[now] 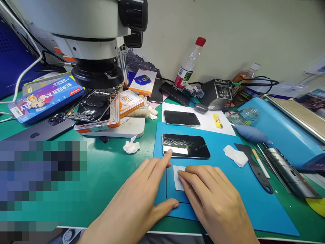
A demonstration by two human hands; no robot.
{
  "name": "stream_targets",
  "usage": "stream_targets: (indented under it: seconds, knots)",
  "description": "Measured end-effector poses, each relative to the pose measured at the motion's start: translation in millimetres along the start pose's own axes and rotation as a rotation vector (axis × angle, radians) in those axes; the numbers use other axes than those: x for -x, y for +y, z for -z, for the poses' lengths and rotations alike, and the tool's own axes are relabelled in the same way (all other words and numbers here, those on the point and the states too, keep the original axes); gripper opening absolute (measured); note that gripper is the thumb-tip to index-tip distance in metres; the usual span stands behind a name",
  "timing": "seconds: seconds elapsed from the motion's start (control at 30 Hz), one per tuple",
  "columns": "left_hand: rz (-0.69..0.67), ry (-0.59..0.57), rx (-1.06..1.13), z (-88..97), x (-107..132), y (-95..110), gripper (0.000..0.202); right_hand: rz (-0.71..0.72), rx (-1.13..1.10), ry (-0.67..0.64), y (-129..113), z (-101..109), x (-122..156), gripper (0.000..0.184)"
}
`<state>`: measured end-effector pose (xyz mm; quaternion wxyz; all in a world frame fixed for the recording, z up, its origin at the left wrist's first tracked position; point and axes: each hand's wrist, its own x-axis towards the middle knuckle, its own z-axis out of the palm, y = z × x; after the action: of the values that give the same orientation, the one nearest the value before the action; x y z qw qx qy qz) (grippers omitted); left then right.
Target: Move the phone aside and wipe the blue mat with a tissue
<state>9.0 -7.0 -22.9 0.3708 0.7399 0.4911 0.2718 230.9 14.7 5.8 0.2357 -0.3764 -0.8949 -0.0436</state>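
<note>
A thin, see-through sheet with a black border [166, 184], perhaps a screen protector, lies flat on a blue mat [261, 206]. My left hand [142, 189] rests at its left end, thumb near the lower edge and fingers spread by the upper edge. My right hand [213, 193] pinches a white wipe [178, 183] and presses it on the sheet; the sheet's right part is hidden beneath this hand. Just beyond lies a phone with a dark, reflective screen [186, 145], close to my left index fingertip.
A microscope [96, 44] overhangs the left side, near an opened phone [93, 103] on stacked boxes. Another phone [181, 118] lies on white paper behind the mat. On the right are a folded wipe [235, 156], a black spatula [255, 169] and an air blower [252, 134].
</note>
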Motion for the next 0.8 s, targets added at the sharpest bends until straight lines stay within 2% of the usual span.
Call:
stream_targets:
  seconds: [0.17, 0.33, 0.63, 0.8]
  knots:
    - [0.014, 0.006, 0.006, 1.4, -2, 3, 0.109, 0.034, 0.060, -0.032, 1, 3, 1, 0.020]
    - [0.019, 0.017, 0.008, 2.3, -3, 3, 0.109, 0.104, 0.145, -0.067, 5, 3, -10, 0.027]
    - [-0.015, 0.008, 0.001, 2.3, -2, 4, 0.109, 0.108, 0.026, -0.101, 19, 5, -15, 0.024]
    - [-0.019, 0.017, 0.008, 4.6, -2, 4, 0.111, 0.073, -0.100, -0.176, 24, 13, -10, 0.020]
